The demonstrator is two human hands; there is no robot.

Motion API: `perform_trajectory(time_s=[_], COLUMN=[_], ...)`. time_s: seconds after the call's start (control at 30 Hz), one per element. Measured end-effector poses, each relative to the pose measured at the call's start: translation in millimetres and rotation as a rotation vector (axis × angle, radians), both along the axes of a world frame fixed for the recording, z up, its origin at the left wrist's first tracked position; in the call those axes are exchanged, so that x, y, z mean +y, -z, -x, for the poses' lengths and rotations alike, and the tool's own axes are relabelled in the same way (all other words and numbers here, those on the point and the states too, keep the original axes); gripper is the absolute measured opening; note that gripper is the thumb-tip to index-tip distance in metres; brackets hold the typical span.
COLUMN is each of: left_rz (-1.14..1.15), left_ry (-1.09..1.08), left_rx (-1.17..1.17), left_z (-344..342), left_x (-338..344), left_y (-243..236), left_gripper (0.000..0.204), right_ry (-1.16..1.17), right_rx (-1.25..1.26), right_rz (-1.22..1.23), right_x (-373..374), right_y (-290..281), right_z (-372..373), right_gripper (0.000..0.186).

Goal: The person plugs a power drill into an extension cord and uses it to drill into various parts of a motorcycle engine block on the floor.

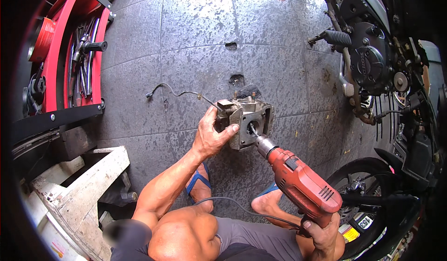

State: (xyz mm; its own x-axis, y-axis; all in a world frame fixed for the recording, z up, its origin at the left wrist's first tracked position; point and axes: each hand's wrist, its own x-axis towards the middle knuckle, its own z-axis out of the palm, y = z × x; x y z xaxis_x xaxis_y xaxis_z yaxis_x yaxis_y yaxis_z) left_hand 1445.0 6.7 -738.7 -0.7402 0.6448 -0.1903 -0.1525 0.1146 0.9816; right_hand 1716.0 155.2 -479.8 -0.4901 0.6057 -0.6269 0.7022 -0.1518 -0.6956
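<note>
My left hand (212,133) grips the left side of a grimy metal engine part (242,136), which looks like a cylinder head and has a trailing black cable (182,94). My right hand (321,235) is wrapped round the handle of a red electric drill (305,184). The drill's silver chuck (264,145) points up and left, and its thin bit reaches into the round opening on the part's face. A black power cord (244,207) runs leftward from the drill, across my legs.
A motorcycle (368,61) and its wheel (344,179) line the right. At left are a red tool cart (53,70) with tools and a worn, off-white stand (74,198). My sandaled feet (200,185) rest on tiled floor (200,51) with several chipped holes.
</note>
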Motion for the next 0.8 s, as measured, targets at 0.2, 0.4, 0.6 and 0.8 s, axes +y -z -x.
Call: perform_trajectory(time_s=[0.2,0.4,0.6,0.8], left_rz=[0.000,-0.020,0.045,0.075], left_ry=[-0.002,-0.024,-0.076,-0.062], left_rx=[0.014,-0.098,-0.105,-0.051], left_z=[-1,-2,2,6], left_x=[-2,2,13,12], left_y=[5,0,-11,-10], left_gripper=[0.071,0.073,0.061,0.053], right_ry=[-0.018,0.000,0.069,0.062], right_rx=[0.012,0.018,0.006,0.058], right_rz=[-0.012,-0.003,0.005,0.023], right_x=[-3,-2,-5,-9], right_y=[1,-2,-11,9], right_z=[0,2,9,-10], right_gripper=[0.063,0.063,0.067,0.073])
